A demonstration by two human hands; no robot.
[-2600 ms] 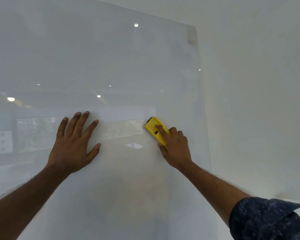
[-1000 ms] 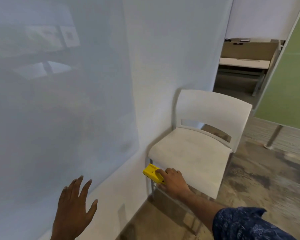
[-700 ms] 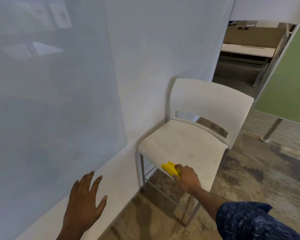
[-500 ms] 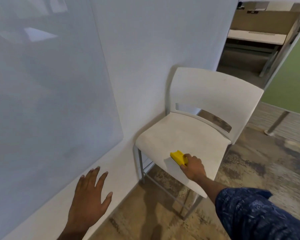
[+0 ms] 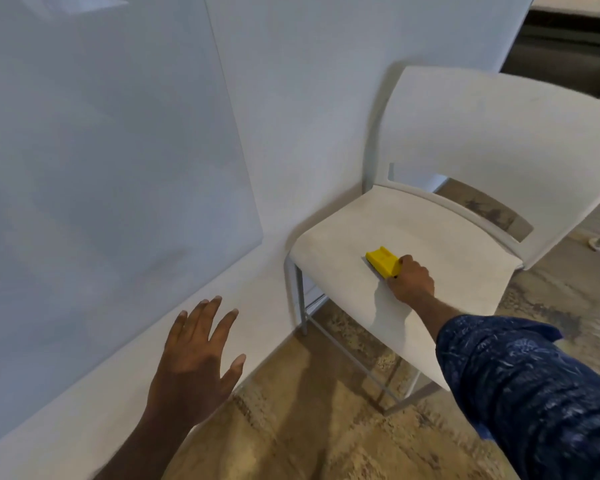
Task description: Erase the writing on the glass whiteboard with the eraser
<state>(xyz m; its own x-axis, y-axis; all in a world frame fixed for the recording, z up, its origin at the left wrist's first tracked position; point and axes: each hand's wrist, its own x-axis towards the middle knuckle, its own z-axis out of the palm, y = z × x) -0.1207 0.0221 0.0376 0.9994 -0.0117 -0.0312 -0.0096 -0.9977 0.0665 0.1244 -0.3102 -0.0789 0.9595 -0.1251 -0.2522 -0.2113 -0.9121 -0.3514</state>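
The eraser [image 5: 383, 261] is lying on the chair [image 5: 430, 244] seat, near its middle. The right hand [image 5: 411, 282] is gripping the eraser's near end, fingers curled round it. The left hand [image 5: 194, 365] is hanging released, fingers spread, low before the wall [image 5: 309, 98]. The whiteboard [image 5: 101, 168] is showing no writing.

Your white chair [image 5: 430, 237] carries one thing: the yellow eraser [image 5: 383, 260], lying on the seat's middle, toward its front edge.
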